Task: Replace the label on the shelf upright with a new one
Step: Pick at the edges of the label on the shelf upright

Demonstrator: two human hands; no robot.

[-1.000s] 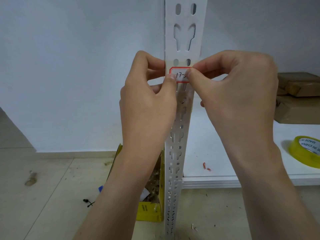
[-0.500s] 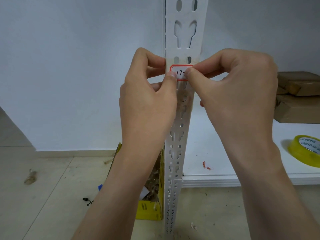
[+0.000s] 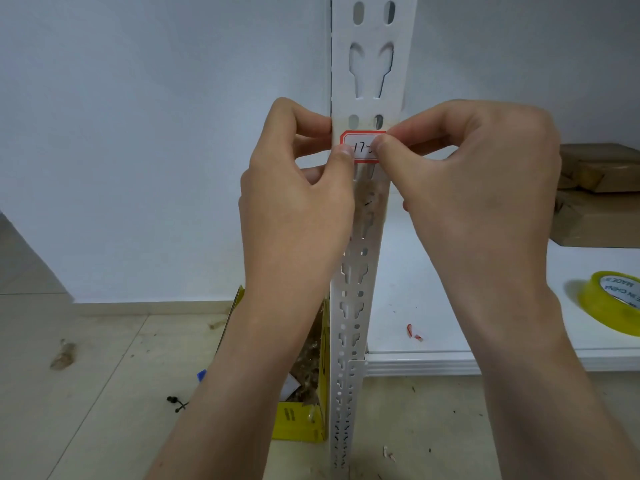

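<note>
Head view: white slotted shelf upright (image 3: pixel 367 81) stands vertical at centre frame, long axis top to bottom. Red-bordered label (image 3: pixel 362 142) lies flat on its front face, just under a pair of oval slots. The label's long axis runs crosswise, from the upright's left edge to its right edge. Handwritten "17-" reads the right way up, with the rest covered.

Left hand (image 3: pixel 294 209): fingers curled, thumb tip on the label's lower left corner, forefinger bent against the upright's left edge. Right hand (image 3: pixel 478 188): fingers curled, thumb and forefinger pinching the label's right end at the upright's right edge.

Shelf board (image 3: pixel 415 358) meets the upright low down. A small red scrap (image 3: pixel 414 332) lies near its front edge, a yellow tape roll (image 3: pixel 613 303) lies toward its right side and cardboard boxes (image 3: pixel 599 216) sit at its back right. A yellow box (image 3: pixel 298 420) stands on the floor, just left of the upright's foot.
</note>
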